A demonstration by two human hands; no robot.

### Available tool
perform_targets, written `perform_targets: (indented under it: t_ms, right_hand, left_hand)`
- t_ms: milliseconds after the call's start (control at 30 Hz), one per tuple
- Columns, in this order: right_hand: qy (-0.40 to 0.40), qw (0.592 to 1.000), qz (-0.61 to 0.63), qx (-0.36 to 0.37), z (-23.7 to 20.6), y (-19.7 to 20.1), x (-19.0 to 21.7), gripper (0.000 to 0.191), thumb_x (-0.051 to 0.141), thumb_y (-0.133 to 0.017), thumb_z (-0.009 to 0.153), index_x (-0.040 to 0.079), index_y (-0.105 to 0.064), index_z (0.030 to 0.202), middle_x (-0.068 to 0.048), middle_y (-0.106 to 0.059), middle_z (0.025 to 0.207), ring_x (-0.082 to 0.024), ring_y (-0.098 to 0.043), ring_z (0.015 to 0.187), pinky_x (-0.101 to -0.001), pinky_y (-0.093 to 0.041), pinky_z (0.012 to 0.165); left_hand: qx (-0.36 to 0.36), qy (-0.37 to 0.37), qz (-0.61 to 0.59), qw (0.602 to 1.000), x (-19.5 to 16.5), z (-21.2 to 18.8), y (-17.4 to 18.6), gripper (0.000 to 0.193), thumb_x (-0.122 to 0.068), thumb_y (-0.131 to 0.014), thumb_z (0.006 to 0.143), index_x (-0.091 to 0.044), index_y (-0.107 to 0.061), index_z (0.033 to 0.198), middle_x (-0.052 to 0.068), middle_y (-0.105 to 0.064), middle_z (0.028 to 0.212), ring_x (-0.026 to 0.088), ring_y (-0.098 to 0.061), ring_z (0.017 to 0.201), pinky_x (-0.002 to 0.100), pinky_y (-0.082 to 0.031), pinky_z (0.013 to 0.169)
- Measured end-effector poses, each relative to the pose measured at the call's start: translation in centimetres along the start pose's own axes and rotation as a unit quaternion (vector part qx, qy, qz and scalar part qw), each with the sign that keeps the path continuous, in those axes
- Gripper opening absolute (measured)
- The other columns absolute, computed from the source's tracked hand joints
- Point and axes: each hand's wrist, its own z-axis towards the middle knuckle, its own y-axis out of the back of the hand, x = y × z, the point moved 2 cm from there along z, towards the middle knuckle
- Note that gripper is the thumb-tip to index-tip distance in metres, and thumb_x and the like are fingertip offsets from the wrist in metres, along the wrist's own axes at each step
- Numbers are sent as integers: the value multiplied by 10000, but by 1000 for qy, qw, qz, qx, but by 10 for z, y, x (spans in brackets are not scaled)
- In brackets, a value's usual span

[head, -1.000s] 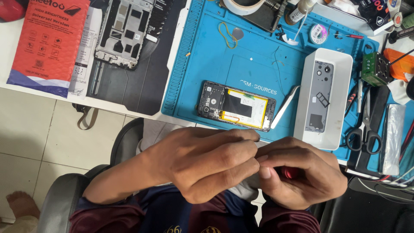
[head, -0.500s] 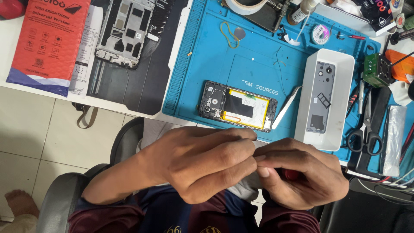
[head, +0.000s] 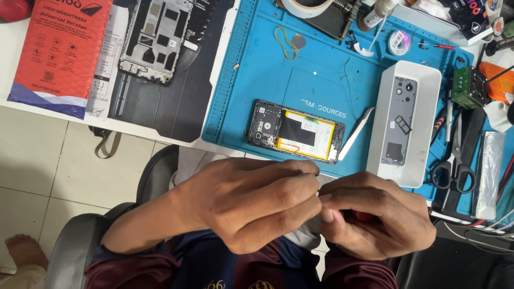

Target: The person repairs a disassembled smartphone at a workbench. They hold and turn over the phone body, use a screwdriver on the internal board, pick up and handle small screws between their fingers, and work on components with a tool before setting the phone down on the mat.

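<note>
Both grips pinching grey piece (head: 308, 235), fingertips meeting

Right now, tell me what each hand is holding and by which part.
The right hand closes around something red, mostly hidden in its fist. The left hand pinches at a small pale piece between both hands; what it is cannot be told.

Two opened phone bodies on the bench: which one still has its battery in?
The opened phone on the blue mat, nearest the hands; a yellow-edged battery fills its middle. The phone frame on the black sheet is a bare shell with empty cutouts.

opened phone (head: 295, 131), tweezers (head: 355, 134), scissors (head: 454, 155), white tray (head: 423, 96)
</note>
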Motion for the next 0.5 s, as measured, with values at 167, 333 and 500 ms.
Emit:
perform_targets:
  t_ms: [167,333,500]
  right_hand:
    - [-19,1000,11,-22,-3,-4,-1,171,73,-758,874,-53,-645,898,-134,-703,754,-164,-722,646,-254,-574,580]
    - [-68,994,57,-60,-13,-10,-5,184,102,-781,904,-30,-652,893,-115,-702,760,-144,-707,603,-226,-565,552]
    - [-115,983,114,-89,-21,-14,-6,181,94,-794,911,-26,-660,889,-118,-703,726,-136,-688,595,-214,-540,545]
  left_hand:
    - [-5,-8,-23,1000,4,-5,-3,209,-24,-727,964,83,-616,1105,160,-634,1114,284,-746,992,377,-644,825]
    - [-36,28,-95,994,6,-12,-10,240,-4,-739,976,69,-587,1147,157,-630,1128,282,-728,989,377,-632,821]
    - [-60,79,-172,980,9,-19,-23,218,19,-776,995,26,-604,1129,128,-653,1098,246,-730,934,371,-613,753]
